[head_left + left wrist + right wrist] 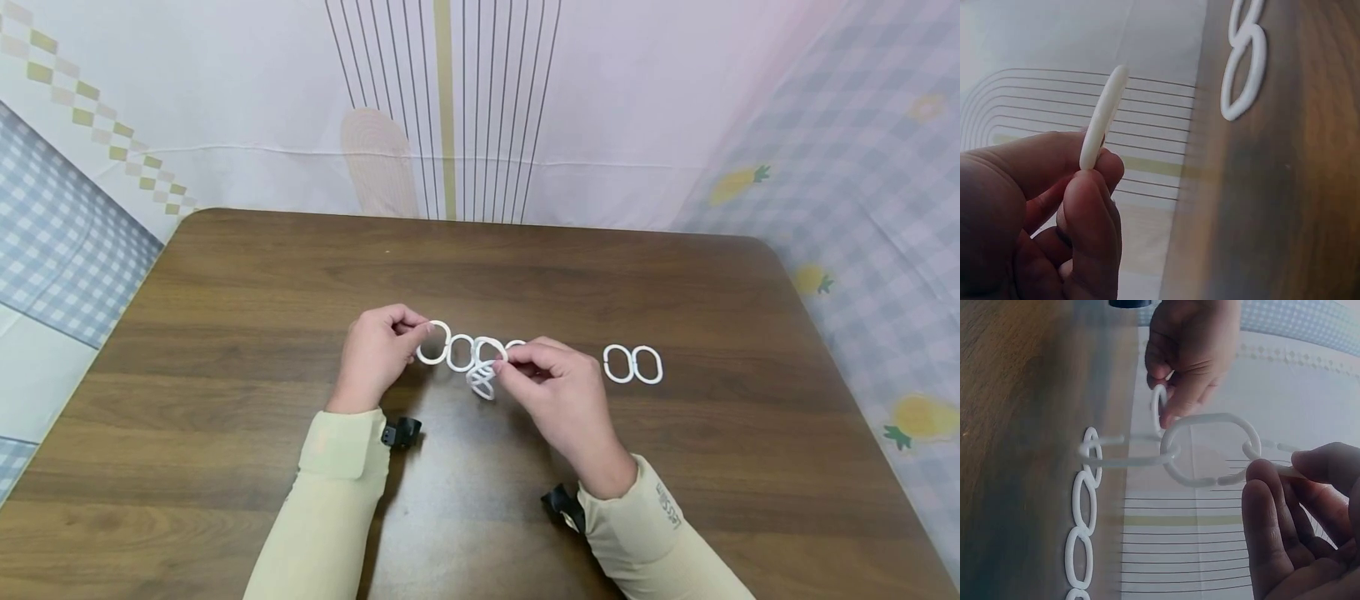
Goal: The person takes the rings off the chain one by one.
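My left hand (378, 350) pinches one white oval plastic link (1104, 119) between thumb and fingertips, holding it up above the table. Close on the right, my right hand (562, 392) pinches a white link (1286, 470) at the end of a short chain. An oval link with a small gap in its side (1210, 417) hangs from it, and another link (1138, 462) passes through that one. A row of joined white links (1077, 503) lies on the table behind. Whether the left link touches the chain, I cannot tell.
Two linked white ovals (634, 367) lie to the right of my right hand, which hides part of the row in the head view. Beneath is a brown wooden table (225, 467). A patterned cloth (637, 100) hangs behind its far edge.
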The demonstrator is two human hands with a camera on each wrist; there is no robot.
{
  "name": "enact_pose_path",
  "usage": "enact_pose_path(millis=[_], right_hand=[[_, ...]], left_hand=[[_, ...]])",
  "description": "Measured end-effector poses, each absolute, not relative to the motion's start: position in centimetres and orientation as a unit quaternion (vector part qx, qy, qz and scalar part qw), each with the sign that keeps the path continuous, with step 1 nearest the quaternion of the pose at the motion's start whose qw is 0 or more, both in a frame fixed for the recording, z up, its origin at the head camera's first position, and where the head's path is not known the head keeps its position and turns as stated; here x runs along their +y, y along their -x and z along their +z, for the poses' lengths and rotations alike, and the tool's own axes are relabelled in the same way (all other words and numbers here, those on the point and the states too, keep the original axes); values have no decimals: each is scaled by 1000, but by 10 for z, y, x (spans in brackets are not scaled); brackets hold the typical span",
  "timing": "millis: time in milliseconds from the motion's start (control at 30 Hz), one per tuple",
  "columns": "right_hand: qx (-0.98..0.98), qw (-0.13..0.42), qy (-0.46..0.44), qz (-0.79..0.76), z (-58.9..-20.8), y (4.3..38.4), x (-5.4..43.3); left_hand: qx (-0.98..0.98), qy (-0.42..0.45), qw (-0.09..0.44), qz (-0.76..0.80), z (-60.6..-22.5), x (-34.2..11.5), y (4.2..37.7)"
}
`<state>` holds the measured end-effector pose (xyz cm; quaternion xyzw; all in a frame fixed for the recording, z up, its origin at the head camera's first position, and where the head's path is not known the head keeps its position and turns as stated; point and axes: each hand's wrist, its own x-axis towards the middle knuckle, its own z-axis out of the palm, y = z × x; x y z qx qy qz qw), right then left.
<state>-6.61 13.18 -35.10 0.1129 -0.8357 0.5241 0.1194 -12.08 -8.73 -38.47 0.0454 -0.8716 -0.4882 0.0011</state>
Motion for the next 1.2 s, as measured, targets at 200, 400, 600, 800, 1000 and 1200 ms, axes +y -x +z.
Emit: enact_pose_path(millis=[200,400,600,800,1000,1200], right_hand=[[-829,119,-121,533,-348,63,131],[-832,124,-133,525,-343,60,131],[-829,125,-141,526,-340,58,130],[-829,121,-144,527,-338,55,129],[-826,126,-148,529,-339,56,129],[-823,133,-154,530,-340,56,128]], left_hand=[[-882,-50,4,-468,-391,-89,122],[-890,-56,5,-452,-396,-90,124],[-895,-65,-5,-442,-403,-92,126],[-889,-77,-32,-450,-409,-93,126],[-889,-77,-38,-450,-414,-93,128],[-890,-77,-42,-448,-417,-92,130]])
